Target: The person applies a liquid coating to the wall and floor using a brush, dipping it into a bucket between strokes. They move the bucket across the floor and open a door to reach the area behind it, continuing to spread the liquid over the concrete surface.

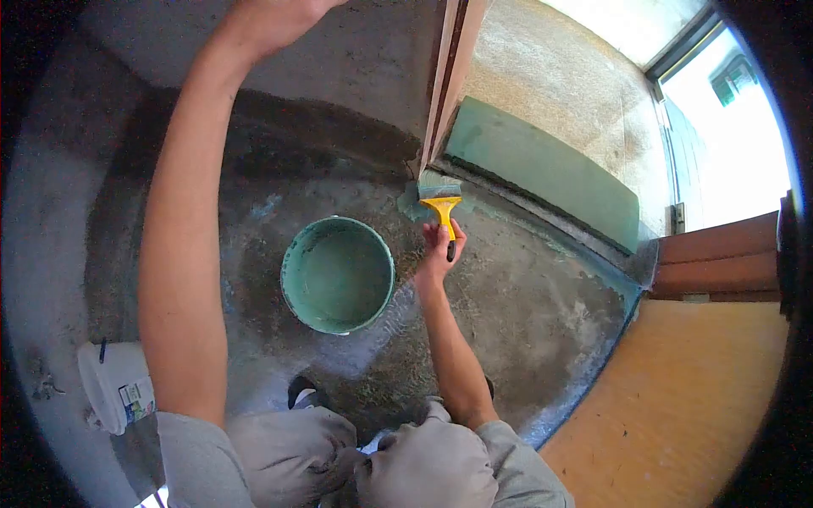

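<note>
My right hand (pixel 439 251) grips a yellow-handled paintbrush (pixel 442 203). Its wide bristles press on the concrete floor at the foot of a reddish door frame (pixel 449 80), where the floor shows green paint. A round bucket of green paint (pixel 337 273) stands just left of that hand. My left hand (pixel 275 19) is raised to the top edge of the view, its fingers cut off by the frame; it seems to rest against the grey wall above.
A green-painted strip (pixel 542 169) runs along the wall base to the right of the brush. A white bucket (pixel 114 385) stands at the lower left. My knees are at the bottom, one shoe (pixel 302 391) showing. Orange floor (pixel 686 398) lies to the right.
</note>
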A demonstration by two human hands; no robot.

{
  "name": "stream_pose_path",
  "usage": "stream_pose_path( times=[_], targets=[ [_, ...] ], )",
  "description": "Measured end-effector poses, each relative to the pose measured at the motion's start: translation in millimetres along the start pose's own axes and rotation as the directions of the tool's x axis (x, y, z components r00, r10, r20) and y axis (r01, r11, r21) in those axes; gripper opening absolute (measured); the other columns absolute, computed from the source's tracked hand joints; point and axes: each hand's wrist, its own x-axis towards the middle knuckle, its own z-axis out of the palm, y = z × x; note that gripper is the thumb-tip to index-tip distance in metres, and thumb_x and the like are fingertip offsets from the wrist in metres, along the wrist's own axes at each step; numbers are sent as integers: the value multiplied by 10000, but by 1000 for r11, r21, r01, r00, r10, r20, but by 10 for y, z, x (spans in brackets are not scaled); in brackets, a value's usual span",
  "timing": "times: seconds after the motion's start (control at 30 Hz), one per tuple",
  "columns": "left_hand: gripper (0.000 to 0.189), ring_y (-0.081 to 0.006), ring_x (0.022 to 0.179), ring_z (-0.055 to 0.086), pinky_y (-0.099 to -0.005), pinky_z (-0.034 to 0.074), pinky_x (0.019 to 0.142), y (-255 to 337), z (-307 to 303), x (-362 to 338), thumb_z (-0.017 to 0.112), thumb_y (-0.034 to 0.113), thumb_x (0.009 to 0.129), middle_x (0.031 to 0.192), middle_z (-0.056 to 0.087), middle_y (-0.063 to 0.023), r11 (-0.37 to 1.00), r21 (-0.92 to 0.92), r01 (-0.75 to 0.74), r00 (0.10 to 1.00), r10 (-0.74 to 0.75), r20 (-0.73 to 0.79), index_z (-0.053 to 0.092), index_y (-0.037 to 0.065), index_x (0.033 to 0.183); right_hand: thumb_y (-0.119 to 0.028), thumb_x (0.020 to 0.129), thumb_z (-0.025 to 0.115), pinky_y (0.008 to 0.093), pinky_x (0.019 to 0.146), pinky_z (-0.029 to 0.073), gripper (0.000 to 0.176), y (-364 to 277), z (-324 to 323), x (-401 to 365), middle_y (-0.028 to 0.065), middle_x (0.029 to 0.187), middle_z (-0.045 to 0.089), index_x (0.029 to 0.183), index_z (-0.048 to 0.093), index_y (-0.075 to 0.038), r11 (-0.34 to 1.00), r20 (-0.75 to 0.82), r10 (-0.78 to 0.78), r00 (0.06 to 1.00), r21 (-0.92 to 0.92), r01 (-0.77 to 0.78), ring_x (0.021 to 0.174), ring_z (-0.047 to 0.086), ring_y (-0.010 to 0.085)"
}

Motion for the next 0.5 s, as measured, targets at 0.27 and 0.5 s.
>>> stream_pose_path(
  times=[0.27, 0.5],
  targets=[
    [981, -314, 1493, -75, -460, 28, 1220, 9, -21, 11, 640, 275, 906, 1609, -114, -191, 999, -8, 35, 999, -34, 41, -73, 31, 1535, -220, 994, 547, 378, 811, 557, 301, -494, -312, 103, 127, 973, 621, 1217, 454, -41, 996, -171, -64, 983, 50, 73, 847, 652, 221],
    [974, -320, 1493, -77, -462, 29, 1218, 56, -39, -23, 637, 267, 901, 1610, -105, -196, 999, 24, 21, 1000, -22, 18, -62, 40, 1540, -293, 1001, 502, 360, 835, 560, 266, -1006, -1025, 403, 96, 928, 613, 1109, 498, -50, 973, -369, -150, 917, 107, 203, 872, 646, 239]
  ],
)
